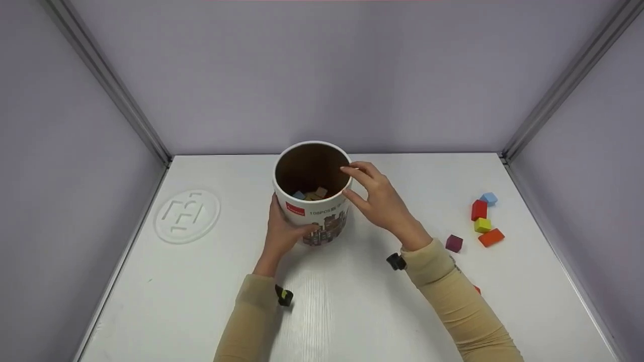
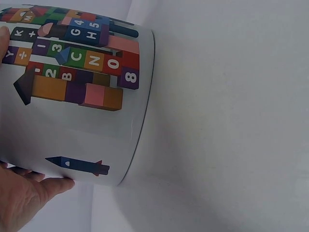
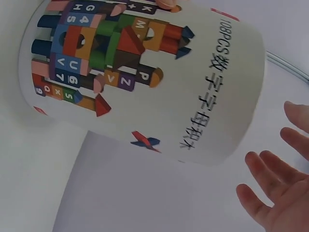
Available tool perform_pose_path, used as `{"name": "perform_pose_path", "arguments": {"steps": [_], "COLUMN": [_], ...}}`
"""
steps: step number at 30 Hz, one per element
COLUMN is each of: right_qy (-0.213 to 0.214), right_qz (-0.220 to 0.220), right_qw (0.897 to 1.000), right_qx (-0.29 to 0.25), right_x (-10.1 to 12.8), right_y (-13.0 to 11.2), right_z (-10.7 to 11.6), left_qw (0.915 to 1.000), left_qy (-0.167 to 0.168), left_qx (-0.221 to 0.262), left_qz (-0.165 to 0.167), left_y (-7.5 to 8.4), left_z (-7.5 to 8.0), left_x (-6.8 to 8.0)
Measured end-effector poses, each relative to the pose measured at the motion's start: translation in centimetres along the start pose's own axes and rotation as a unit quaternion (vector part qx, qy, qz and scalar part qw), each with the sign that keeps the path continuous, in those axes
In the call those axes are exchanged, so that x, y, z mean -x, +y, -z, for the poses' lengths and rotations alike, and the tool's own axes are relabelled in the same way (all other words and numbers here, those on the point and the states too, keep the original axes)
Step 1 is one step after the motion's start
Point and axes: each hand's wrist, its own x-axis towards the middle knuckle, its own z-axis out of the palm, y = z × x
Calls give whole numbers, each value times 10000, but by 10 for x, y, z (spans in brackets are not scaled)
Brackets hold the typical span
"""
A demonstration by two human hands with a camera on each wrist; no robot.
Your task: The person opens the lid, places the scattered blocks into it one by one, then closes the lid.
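A white cylindrical tub [image 1: 322, 211] printed with coloured building blocks stands upright in the middle of the white table [image 1: 211, 291]. My left hand [image 1: 288, 229] grips its lower left side, thumb across the front; in the left wrist view the palm [image 2: 21, 198] presses on the tub wall [image 2: 72, 130]. At the tub's right rim hovers my right hand [image 1: 348, 182], fingers spread and empty. The right wrist view shows those fingers [image 3: 277, 181] apart from the tub [image 3: 159, 87]. A blue block [image 1: 299, 195] and a wood-coloured block [image 1: 321, 192] lie inside.
Loose blocks lie at the table's right: blue [image 1: 488, 198], red [image 1: 479, 209], yellow [image 1: 482, 224], orange [image 1: 491, 237], purple [image 1: 454, 243]. A round embossed logo [image 1: 187, 215] marks the left side. Lilac walls close in the back and both sides.
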Motion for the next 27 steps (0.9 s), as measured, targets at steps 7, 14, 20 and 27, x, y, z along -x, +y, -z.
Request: {"name": "perform_pose_path", "arguments": {"steps": [7,14,20,27], "right_qy": [83,-1,-260,-678], "right_qz": [-341,-937,-1528,-2257], "right_qw": [9991,9948,9863,9656], "right_qx": [247,387,568,1100], "right_x": [28,63,96,134], "right_y": [12,28,41,64], "right_z": [21,37,49,60], "left_qw": [10000,10000,10000,10000], "left_qy": [20,8,8,15], "left_qx": [-21,9,65,50], "left_qz": [-28,17,-6,54], "left_y": [0,0,0,-1], "left_z": [0,-2,-2,-2], "left_x": [-1,0,1,0]}}
